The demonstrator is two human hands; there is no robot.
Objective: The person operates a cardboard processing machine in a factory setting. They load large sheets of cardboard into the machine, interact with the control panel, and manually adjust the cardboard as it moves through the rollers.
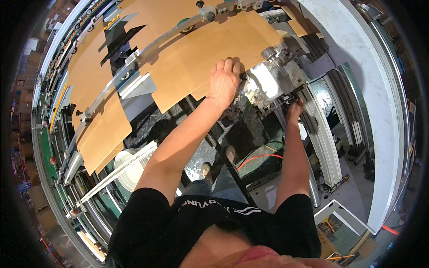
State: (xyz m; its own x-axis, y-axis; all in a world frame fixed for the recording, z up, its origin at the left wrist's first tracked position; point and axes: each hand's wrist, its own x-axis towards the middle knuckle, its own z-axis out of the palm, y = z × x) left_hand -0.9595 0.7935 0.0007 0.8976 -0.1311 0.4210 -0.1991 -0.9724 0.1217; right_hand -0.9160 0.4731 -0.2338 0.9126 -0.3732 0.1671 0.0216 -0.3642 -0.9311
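Observation:
My left hand (225,81) rests at the near edge of a flat brown cardboard sheet (196,58), fingers curled on it and the thumb side partly hidden. Just right of this hand stands a metal machine head (268,82) with a shiny, smeared cover and a round knob (269,52) on top. My right hand (295,109) reaches under the right side of that head, beside a dark metal fitting (286,97). Its fingers look bent round a small part there, but the part itself is hidden.
A long metal bar (165,41) with rollers crosses above the cardboard. More die-cut sheets (100,138) lie to the left. A white bucket (129,169) stands below them. Ribbed metal rails (319,138) and a large pale machine frame (380,111) close off the right. An orange hose (259,156) runs near my feet.

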